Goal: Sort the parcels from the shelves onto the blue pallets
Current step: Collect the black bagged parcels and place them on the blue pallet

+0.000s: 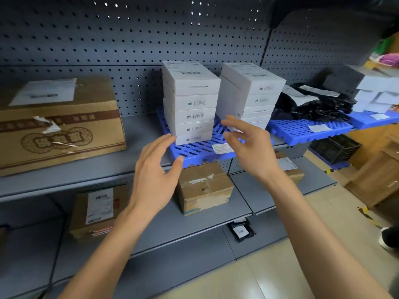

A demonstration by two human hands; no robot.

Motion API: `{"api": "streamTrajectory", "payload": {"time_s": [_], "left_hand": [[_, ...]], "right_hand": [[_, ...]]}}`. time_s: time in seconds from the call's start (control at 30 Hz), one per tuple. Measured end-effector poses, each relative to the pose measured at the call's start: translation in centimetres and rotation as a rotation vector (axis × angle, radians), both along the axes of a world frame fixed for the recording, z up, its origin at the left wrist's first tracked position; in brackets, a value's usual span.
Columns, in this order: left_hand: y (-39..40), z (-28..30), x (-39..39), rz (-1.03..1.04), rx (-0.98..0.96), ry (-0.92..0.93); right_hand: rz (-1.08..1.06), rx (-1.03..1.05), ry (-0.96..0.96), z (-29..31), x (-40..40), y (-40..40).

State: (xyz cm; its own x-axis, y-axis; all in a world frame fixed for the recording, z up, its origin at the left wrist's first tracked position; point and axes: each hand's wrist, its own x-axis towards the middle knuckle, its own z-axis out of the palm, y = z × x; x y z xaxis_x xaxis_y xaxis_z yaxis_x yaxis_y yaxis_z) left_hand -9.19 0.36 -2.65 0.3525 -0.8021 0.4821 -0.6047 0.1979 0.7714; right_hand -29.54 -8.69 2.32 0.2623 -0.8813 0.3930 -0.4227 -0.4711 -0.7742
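Two stacks of white boxes stand side by side on a blue pallet [195, 151] on the upper grey shelf [90, 169], against the pegboard back wall [129, 39]. The left stack [191, 104] is five boxes high and stands straight, barcode labels facing out. The right stack [251, 93] is less even (its top boxes sit skewed and seem to tilt to the left).

The left hand [155, 169] hovers in front of the left stack's lowest box, fingers straight and spread, thumb apart, holding nothing; the fingertips are just beside the box's lower corner, and whether they touch it I cannot tell. The right hand [248, 145] is raised before the base of the right stack, fingers loosely bent and parted, gripping nothing, its fingertips close to the bottom box.

A second pallet [308, 131] to the right carries black bags [313, 106], and a third [375, 119] farther right bears more white boxes [375, 93]. On the same shelf at the left lies a big carton [58, 124]. The shelf below holds a small taped carton [205, 188] and a labelled carton [97, 212]; lower still lies a small black packet [240, 230]
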Motion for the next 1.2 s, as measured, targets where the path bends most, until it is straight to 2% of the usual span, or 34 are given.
{"api": "streamTrajectory", "payload": {"time_s": [0.27,0.47,0.57,0.7,0.77,0.87,1.03,1.2], "left_hand": [[5.0,0.9,-6.7,-0.038,0.110,-0.128],[6.4,0.0,-14.3,-0.222,0.259,-0.216],[5.8,-1.0,-18.3,-0.405,0.366,-0.246],[4.7,-2.4,-23.2,-0.569,0.510,-0.386],[4.2,-2.8,-25.0,-0.624,0.562,-0.408],[3.1,-2.5,-26.8,-0.628,0.495,-0.401],[-0.4,-1.6,-26.1,-0.456,0.291,-0.522],[-5.1,-1.6,-24.5,-0.425,0.337,-0.514]], "right_hand": [[-0.008,0.036,0.003,-0.5,-7.3,6.9],[-0.047,0.071,0.093,-2.1,-15.2,11.7],[-0.099,0.130,0.266,-2.6,-19.4,13.4],[-0.047,0.438,0.550,-3.6,-24.9,14.8],[-0.032,0.556,0.610,-4.4,-27.0,15.1],[-0.068,0.616,0.592,-5.0,-29.1,14.7],[-0.093,0.585,0.583,-5.5,-30.1,11.2],[-0.045,0.546,0.602,-4.8,-28.6,5.8]]}}
